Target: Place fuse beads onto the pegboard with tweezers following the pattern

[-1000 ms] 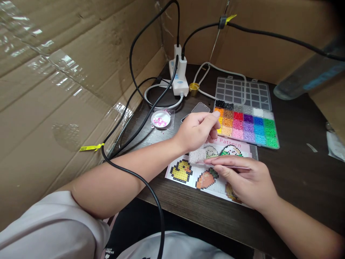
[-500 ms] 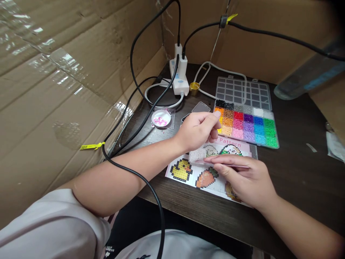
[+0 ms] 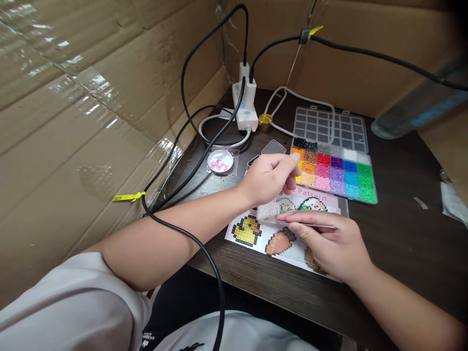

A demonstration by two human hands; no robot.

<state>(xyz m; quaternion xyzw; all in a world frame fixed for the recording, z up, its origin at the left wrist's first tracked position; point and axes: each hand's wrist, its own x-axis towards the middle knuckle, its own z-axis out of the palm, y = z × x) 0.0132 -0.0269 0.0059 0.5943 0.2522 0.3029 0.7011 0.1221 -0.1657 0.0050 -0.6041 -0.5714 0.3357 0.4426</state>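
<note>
My right hand (image 3: pixel 334 243) grips a pair of thin pinkish tweezers (image 3: pixel 314 224). Their tips reach left to a small clear container of white beads (image 3: pixel 268 210), which lies over the printed pattern sheet (image 3: pixel 234 235). Above that container hovers my left hand (image 3: pixel 270 178), its fingers curled and the thumb pressed against the index finger. Whatever it may hold is hidden. On the sheet show a yellow duck (image 3: pixel 245 230) and an orange carrot (image 3: pixel 278 242) in pixel style. A transparent pegboard appears to cover part of the sheet.
Behind my hands stands a sorted bead box (image 3: pixel 336 170) with its clear lid (image 3: pixel 330 127) folded back. At left sits a white dish (image 3: pixel 220 161) of pink beads. Farther back are a gold cup (image 3: pixel 265 122) and a power strip (image 3: pixel 245 117). A black cable (image 3: pixel 197 243) crosses over my left forearm.
The camera view has shifted slightly. Both hands and the tweezers keep almost the same place over the sheet and the white beads.
</note>
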